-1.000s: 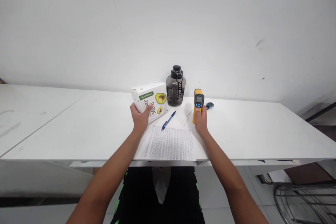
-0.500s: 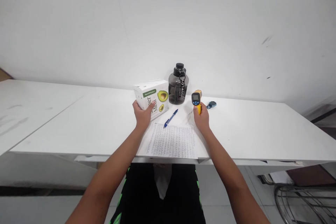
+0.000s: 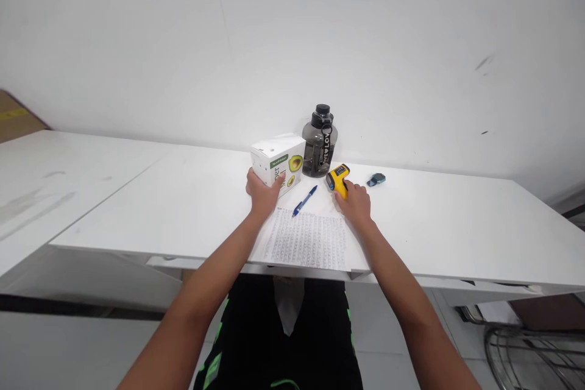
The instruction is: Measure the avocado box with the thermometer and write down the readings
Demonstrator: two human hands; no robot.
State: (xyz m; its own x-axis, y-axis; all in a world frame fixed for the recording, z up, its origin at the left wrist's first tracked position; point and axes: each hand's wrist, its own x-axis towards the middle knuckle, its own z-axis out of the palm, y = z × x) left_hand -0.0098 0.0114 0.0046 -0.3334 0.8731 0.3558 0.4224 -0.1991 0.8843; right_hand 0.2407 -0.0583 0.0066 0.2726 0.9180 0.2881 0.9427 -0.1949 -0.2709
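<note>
In the head view, the left hand (image 3: 264, 195) is partly closed around the near left edge of the box (image 3: 282, 161), the thumb across the printed front face and the fingers at the left side. The box is upright on the left of the bottle (image 3: 319, 151), top face visible; contact between its base and the counter (image 3: 434, 225) cannot be confirmed. The right hand (image 3: 358, 202) is curled around the handle of the yellow thermometer (image 3: 338, 180), which is tilted, its body just in front of the bottle. Whether the thermometer touches the counter cannot be determined. The bottle stands upright near the wall (image 3: 388, 49). The blue pen (image 3: 304, 201) lies diagonally between the two hands, its lower end at the top edge of the sheet (image 3: 307, 241). The sheet, covered in rows of marks, lies at the front edge of the counter. A small teal item (image 3: 377, 180) lies to the right of the thermometer, apart from the right hand.
</note>
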